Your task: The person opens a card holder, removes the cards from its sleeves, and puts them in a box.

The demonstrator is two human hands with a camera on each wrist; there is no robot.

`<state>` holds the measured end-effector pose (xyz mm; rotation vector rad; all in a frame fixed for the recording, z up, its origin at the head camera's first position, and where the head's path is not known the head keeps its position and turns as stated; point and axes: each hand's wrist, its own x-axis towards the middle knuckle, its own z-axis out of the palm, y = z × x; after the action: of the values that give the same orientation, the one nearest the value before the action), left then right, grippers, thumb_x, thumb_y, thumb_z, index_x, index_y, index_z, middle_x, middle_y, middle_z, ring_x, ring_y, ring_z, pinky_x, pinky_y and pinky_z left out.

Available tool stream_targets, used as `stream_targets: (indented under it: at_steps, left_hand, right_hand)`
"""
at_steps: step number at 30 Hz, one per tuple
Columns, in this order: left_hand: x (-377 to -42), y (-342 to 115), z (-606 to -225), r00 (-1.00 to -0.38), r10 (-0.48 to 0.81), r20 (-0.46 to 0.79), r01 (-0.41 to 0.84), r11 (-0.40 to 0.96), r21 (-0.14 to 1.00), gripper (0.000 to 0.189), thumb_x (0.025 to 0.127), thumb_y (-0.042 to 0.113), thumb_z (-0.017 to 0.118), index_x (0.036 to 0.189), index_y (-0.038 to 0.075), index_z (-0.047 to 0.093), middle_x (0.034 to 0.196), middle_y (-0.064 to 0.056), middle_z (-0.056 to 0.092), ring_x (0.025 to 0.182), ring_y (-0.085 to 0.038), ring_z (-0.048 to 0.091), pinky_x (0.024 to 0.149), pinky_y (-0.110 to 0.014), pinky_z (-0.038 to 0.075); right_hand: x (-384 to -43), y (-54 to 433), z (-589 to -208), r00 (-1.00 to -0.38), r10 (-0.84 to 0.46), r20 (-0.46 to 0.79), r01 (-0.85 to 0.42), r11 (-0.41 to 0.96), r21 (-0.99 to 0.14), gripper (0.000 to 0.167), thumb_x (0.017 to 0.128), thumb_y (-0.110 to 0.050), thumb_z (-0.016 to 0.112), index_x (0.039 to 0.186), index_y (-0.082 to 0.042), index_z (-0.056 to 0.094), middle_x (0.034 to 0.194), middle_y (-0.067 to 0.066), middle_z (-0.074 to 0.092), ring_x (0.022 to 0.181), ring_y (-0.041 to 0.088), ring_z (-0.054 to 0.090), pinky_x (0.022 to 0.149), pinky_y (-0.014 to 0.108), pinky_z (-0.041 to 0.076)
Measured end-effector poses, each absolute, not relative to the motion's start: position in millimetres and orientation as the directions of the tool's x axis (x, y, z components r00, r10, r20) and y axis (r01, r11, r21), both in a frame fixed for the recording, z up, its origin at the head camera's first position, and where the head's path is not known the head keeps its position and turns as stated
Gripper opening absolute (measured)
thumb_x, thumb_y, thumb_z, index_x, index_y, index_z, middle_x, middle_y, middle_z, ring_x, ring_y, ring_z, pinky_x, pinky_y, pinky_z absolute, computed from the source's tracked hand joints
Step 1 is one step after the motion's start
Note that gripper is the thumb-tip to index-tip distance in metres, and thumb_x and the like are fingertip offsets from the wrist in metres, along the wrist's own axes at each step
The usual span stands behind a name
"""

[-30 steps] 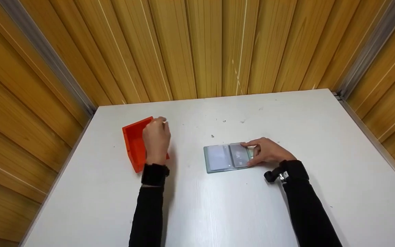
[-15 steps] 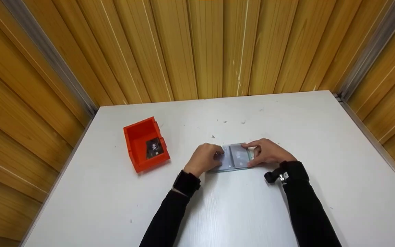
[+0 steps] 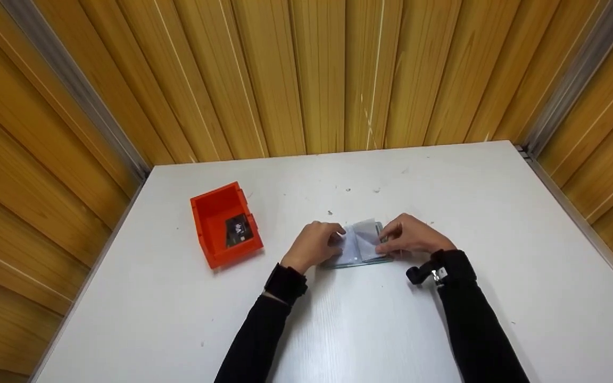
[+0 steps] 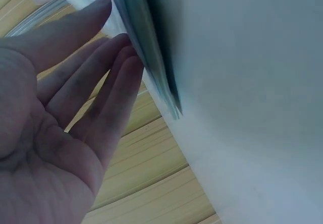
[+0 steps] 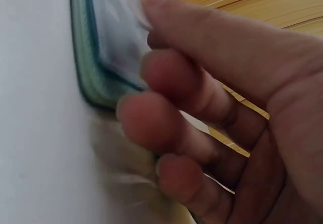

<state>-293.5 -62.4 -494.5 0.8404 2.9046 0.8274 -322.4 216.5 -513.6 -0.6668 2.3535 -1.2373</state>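
A card holder (image 3: 350, 259) with a green cover and clear plastic pages lies spread out on the white table. My right hand (image 3: 413, 234) pinches a clear page (image 3: 366, 239) by its right edge, thumb and forefinger together, and the page stands partly lifted. In the right wrist view, the other fingertips (image 5: 151, 120) sit close by the rounded corner of the green cover (image 5: 87, 82). My left hand (image 3: 312, 246) rests on the holder's left side. Its thumb and fingers are extended, touching the edge of the pages (image 4: 144, 37) in the left wrist view.
An orange-red plastic bin (image 3: 232, 259) stands on the table (image 3: 141, 298) to the left, with a black card (image 3: 239, 230) inside. Wood-patterned panels (image 3: 317, 80) rise behind the table and at both sides.
My left hand has come from the bin, right to the holder's left side, uncovering the black card. My right hand has lifted the clear page and shifted slightly left.
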Motion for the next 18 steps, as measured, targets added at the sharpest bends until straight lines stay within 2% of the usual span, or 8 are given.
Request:
stream_targets:
  at_steps: [4, 7, 9, 11, 14, 18]
  left_hand:
    - [-297, -64, -487, -0.854, 0.435, 0.286, 0.521, 0.711, 0.473, 0.022, 0.094, 0.009, 0.074, 0.115, 0.005, 0.076, 0.104, -0.008, 0.079, 0.095, -0.021, 0.074, 0.087, -0.035, 0.059]
    - [-297, -64, -479, -0.835, 0.354, 0.421, 0.537, 0.694, 0.480, 0.015, 0.097, 0.011, 0.072, 0.111, 0.007, 0.077, 0.099, -0.006, 0.079, 0.088, -0.018, 0.074, 0.081, -0.032, 0.060]
    - [-297, -64, -477, -0.820, 0.330, 0.468, 0.549, 0.684, 0.480, 0.013, 0.098, 0.011, 0.072, 0.108, 0.007, 0.078, 0.094, -0.004, 0.079, 0.084, -0.016, 0.073, 0.078, -0.031, 0.061]
    - [-296, -63, -478, -0.816, 0.348, 0.462, 0.558, 0.683, 0.471, 0.011, 0.097, 0.010, 0.071, 0.106, 0.007, 0.078, 0.091, -0.003, 0.078, 0.080, -0.015, 0.072, 0.075, -0.030, 0.060]
    - [-296, -60, -483, -0.825, 0.406, 0.393, 0.558, 0.698, 0.450, 0.010, 0.094, 0.008, 0.074, 0.102, 0.007, 0.079, 0.087, -0.002, 0.078, 0.078, -0.014, 0.071, 0.073, -0.030, 0.059]
    - [-295, -58, -491, -0.827, 0.480, 0.292, 0.561, 0.707, 0.430, 0.013, 0.089, 0.004, 0.077, 0.101, 0.009, 0.081, 0.091, -0.002, 0.080, 0.082, -0.015, 0.074, 0.077, -0.030, 0.059]
  right_hand:
    - [-320, 207, -509, -0.773, -0.623, -0.117, -0.250, 0.469, -0.847, 0.041, 0.091, -0.025, 0.081, 0.125, -0.003, 0.074, 0.074, 0.008, 0.072, 0.061, 0.013, 0.064, 0.061, 0.025, 0.052]
    - [-315, 193, -507, -0.736, -0.659, -0.155, -0.236, 0.465, -0.853, 0.054, 0.093, -0.030, 0.079, 0.140, -0.010, 0.065, 0.076, 0.014, 0.071, 0.060, 0.016, 0.064, 0.059, 0.027, 0.053]
    - [-312, 182, -506, -0.708, -0.682, -0.180, -0.237, 0.470, -0.850, 0.057, 0.092, -0.034, 0.079, 0.143, -0.014, 0.063, 0.075, 0.016, 0.071, 0.059, 0.016, 0.063, 0.056, 0.027, 0.052]
    - [-310, 174, -506, -0.691, -0.695, -0.197, -0.247, 0.484, -0.839, 0.056, 0.092, -0.036, 0.080, 0.143, -0.019, 0.064, 0.072, 0.014, 0.069, 0.057, 0.015, 0.061, 0.053, 0.025, 0.050]
    - [-309, 169, -507, -0.681, -0.708, -0.186, -0.288, 0.493, -0.821, 0.053, 0.092, -0.033, 0.080, 0.140, -0.017, 0.066, 0.068, 0.006, 0.065, 0.055, 0.011, 0.056, 0.051, 0.021, 0.045]
    - [-313, 180, -510, -0.732, -0.670, -0.127, -0.333, 0.514, -0.790, 0.052, 0.089, -0.022, 0.083, 0.138, -0.015, 0.068, 0.067, -0.004, 0.057, 0.057, 0.007, 0.049, 0.054, 0.019, 0.039]
